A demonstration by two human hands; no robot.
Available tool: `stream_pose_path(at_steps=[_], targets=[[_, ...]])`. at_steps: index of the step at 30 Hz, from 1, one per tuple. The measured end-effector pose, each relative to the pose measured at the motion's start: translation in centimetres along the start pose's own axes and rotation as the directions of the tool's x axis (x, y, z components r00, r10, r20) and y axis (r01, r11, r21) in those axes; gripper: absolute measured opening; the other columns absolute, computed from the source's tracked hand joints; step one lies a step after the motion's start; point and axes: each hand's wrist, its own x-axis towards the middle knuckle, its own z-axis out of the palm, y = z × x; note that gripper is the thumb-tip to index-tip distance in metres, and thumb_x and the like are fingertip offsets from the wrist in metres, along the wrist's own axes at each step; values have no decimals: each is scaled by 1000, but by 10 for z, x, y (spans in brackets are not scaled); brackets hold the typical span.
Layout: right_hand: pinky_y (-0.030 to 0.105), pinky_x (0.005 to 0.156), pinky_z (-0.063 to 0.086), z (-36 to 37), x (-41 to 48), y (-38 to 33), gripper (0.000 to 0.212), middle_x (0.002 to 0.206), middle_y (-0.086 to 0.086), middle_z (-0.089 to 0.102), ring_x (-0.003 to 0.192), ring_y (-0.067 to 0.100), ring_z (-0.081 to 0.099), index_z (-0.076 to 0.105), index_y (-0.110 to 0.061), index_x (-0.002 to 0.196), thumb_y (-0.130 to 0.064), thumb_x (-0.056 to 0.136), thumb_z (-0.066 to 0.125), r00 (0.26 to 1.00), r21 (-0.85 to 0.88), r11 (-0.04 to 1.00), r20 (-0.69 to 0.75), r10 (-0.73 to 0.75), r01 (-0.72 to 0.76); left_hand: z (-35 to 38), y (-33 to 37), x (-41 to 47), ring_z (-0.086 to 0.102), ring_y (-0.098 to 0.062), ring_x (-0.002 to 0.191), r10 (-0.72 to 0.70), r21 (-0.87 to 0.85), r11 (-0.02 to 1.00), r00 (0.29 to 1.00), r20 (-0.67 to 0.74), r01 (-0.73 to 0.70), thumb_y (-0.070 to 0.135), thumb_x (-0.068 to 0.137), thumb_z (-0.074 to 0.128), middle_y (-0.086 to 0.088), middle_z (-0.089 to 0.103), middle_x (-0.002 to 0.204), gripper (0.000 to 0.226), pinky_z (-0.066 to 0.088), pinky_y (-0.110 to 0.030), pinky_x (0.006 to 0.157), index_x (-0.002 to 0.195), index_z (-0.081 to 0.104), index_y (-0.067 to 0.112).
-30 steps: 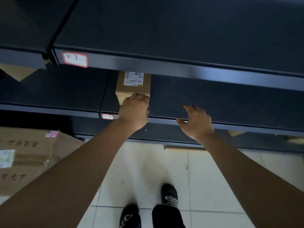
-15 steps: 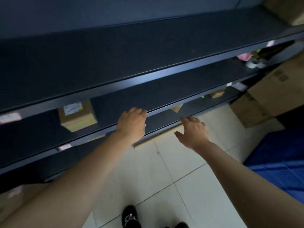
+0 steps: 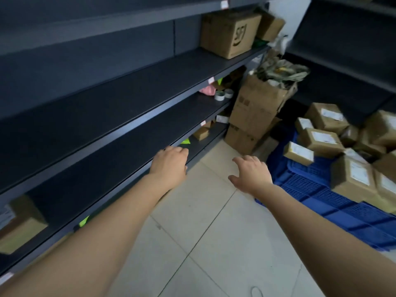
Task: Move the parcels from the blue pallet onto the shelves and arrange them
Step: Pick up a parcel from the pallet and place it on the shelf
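Grip empty: left hand (image 3: 170, 163) and right hand (image 3: 251, 174) loose-fingered, holding nothing. Shelves (image 3: 128, 97) left. Blue pallet (image 3: 321, 196) right, parcels (image 3: 321, 140) heaped on it. Risk: pulling one from tilted heap likely topples neighbours onto floor (image 3: 203, 232).

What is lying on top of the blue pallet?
Brown parcels with white labels are piled on the far part of the pallet; the near part is bare. Lower parcels are partly covered.
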Motion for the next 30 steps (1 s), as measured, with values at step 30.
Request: stream_pose_path(at_steps=[30], targets=[[40,103,37,-70,-38,400,53,137,7,50,129,26,42,45,-20,137,-44,91,56,784,90,783,-31,620,-616,-44,402,239,47,-23,121,575,-45,815,816,-58,-578,22,95,52,-4,55,130,38,43,-38,94,132,49,14]])
